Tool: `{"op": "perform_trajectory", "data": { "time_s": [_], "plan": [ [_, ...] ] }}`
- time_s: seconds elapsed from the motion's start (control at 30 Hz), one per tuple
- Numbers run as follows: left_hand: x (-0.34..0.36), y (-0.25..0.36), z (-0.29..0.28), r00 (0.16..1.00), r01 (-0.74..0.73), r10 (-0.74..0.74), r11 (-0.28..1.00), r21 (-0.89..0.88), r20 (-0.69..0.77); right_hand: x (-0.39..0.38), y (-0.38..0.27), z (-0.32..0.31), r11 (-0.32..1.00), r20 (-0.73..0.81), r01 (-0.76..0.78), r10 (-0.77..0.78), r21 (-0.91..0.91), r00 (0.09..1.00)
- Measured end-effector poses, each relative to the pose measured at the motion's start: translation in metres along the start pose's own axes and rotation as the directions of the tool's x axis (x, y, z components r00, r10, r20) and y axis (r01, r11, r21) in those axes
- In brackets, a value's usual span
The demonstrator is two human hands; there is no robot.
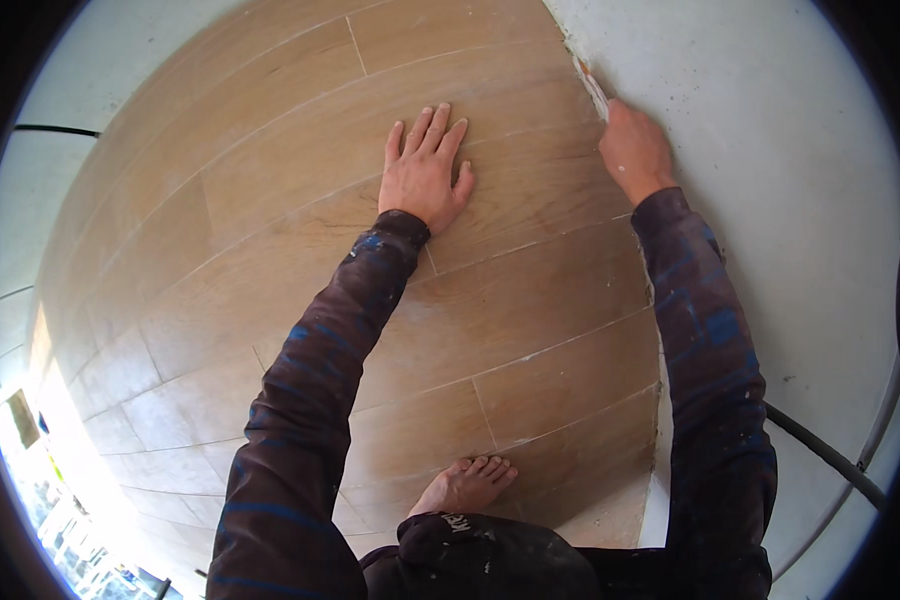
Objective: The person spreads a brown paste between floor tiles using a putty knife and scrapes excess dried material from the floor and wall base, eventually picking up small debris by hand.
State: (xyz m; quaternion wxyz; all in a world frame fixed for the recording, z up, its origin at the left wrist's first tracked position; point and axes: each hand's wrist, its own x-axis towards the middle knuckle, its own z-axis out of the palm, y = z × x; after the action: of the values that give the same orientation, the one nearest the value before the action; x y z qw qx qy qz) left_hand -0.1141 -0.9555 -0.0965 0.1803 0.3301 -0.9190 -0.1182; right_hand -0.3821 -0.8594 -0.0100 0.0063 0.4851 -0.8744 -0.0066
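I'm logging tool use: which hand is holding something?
The right hand, closed around a slim tool; the left hand lies spread on the floor tiles, holding nothing.

Glare lower left; tiled floor bowed, corners black.

This looks like an indoor room in the middle of building or finishing work; whether it is a home cannot be told. The floor has wood-look planks or tiles with whitish residue in the joints. Along the floor's right edge runs a ragged, crumbly seam, with a plain, smudged pale wall beyond. Right of the floor stretches a dark cable; to its lower left, a bright opening.
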Motion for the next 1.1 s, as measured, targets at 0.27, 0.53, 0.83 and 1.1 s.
{"op": "perform_trajectory", "data": {
  "time_s": [0.27,0.53,0.83,1.1],
  "plan": [
    [0.009,0.002,-0.003,1.000,0.002,-0.002,0.999,0.039,-0.012,-0.060,0.030,-0.043,0.988,-0.012,0.000,0.002,0.151,1.000],
    [0.003,0.002,0.007,1.000,0.015,-0.014,0.999,0.050,-0.011,-0.042,0.018,0.015,0.984,-0.082,-0.078,0.092,0.158,0.992],
    [0.000,-0.005,0.004,0.999,0.035,-0.034,0.999,0.036,-0.029,-0.044,0.013,0.021,0.981,-0.066,-0.104,0.116,0.165,0.991],
    [0.001,-0.001,0.006,0.999,0.027,-0.027,0.999,0.033,-0.027,-0.040,0.016,0.019,0.978,-0.091,-0.066,0.085,0.198,0.992]
  ]
}}
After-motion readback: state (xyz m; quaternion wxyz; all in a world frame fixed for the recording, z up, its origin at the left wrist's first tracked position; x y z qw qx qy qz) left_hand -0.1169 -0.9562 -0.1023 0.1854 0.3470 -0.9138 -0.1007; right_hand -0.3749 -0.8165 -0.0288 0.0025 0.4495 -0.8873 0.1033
